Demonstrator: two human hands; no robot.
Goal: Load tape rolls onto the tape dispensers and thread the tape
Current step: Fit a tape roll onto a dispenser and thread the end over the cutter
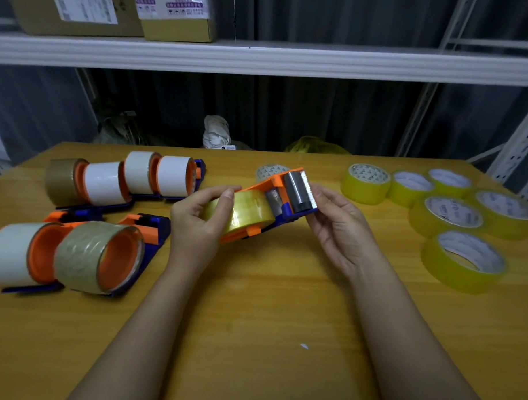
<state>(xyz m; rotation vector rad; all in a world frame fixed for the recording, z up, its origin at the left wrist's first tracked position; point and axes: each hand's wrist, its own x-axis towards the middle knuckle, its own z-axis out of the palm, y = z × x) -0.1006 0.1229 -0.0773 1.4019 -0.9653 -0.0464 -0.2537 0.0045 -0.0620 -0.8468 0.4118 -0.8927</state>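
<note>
The left hand (197,220) grips a yellow tape roll (242,212) mounted on an orange and blue tape dispenser (283,199), thumb curled over the top of the roll and fingers wrapped behind it. The dispenser is held above the wooden table (261,319), tilted so its cutter end points up and to the right. The right hand (338,224) meets that end, its fingertips at the serrated blade (308,189) beside the dark roller (297,191); whether they pinch a tape end there cannot be made out, since clear tape hardly shows against the metal.

Just behind the dispenser a further roll (269,171) peeks out, mostly hidden by it. To the right, six loose yellow rolls (452,217) lie flat in a close cluster, the nearest one blurred. To the left, six loaded dispensers (118,187) lie on their sides in two groups: four at the far side carrying brown and white rolls, two nearer ones (64,257) with a white and a brownish roll, the leftmost cut off by the frame edge.

Past the far table edge sit a crumpled white bundle (215,132) and something yellow-green (314,145), both dim. Above, a white shelf (252,59) bears cardboard boxes (124,13) whose labels are too blurred to read.
</note>
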